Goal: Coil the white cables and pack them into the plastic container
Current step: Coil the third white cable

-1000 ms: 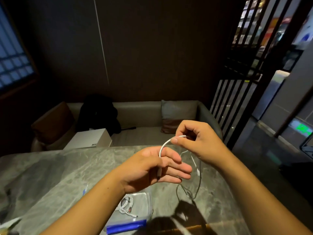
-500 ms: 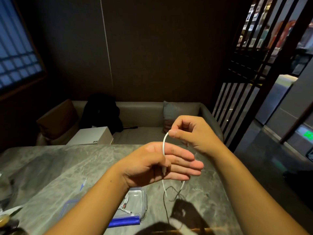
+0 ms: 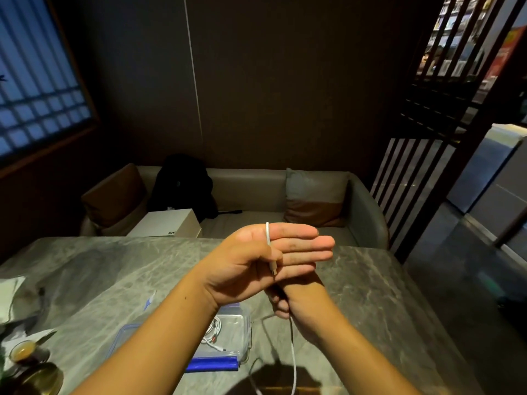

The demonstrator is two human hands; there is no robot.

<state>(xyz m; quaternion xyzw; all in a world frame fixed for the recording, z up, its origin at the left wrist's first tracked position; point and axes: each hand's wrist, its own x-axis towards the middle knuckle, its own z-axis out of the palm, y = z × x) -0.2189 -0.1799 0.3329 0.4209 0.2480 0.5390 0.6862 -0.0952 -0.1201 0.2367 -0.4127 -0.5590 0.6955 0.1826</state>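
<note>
— Hands first: what are yours doing?

— Your left hand [image 3: 265,260] is held flat, palm toward you, fingers straight and together. A white cable [image 3: 268,236] runs over the top edge of that hand and down the palm, and your thumb pins its plug end there. Your right hand [image 3: 296,303] sits lower, mostly hidden behind the left one; its fingers are curled around the same cable, which drops from it and trails toward the near edge of the worktop [image 3: 370,295].

— Where is the container?

— Container [image 3: 242,337] lies on the worktop just below your left wrist, clear plastic. Your forearm covers its left part. Inside you can see cables [image 3: 212,332] already coiled. A blue strip [image 3: 212,364] lies along its near side; a blue-edged lid [image 3: 125,334] lies just beside it on the left, partly under your arm.

— What else is around you?

— At the near left corner there is a small cup [image 3: 21,352] of brown liquid, some paper [image 3: 10,283] and a dark rounded thing too dim to tell. Beyond the worktop stands a sofa [image 3: 242,181] with a white box [image 3: 168,225], a black bag [image 3: 182,183] and cushions on it.

— Anything blocking the container?

— Your left forearm crosses over it, and the loose cable tail lies just right of it.
</note>
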